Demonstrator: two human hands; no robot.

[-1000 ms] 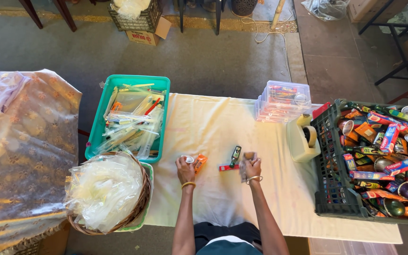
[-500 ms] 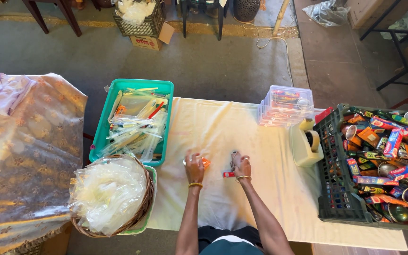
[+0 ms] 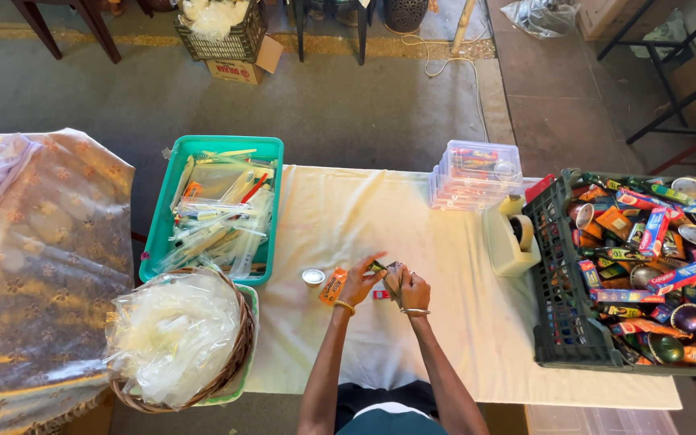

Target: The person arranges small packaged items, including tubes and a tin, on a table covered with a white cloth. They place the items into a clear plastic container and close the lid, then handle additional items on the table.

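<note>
Both forearms rise from the bottom centre of the frame and meet just below the middle. The left hand (image 3: 360, 279) and the right hand (image 3: 412, 290) are pressed close together over the cream-covered desk (image 3: 348, 209), each wrist wearing a thin bangle. The fingers of both hands are curled in around a small dark packet (image 3: 388, 274) held between them; what the packet is cannot be told at this size.

Just left of the left hand an orange packet (image 3: 333, 285) lies flat on the cloth, and a small round silver tin (image 3: 312, 276) sits beside it. A small red piece (image 3: 381, 295) shows under the hands.

Open cloth stretches above the hands to the desk's far edge. A green tray (image 3: 211, 145) of clear wrapped sticks and a basket of plastic bags (image 3: 179, 338) border the left side; a tape dispenser (image 3: 511, 238), clear boxes (image 3: 477, 173) and a dark crate (image 3: 553, 266) of colourful goods border the right.
</note>
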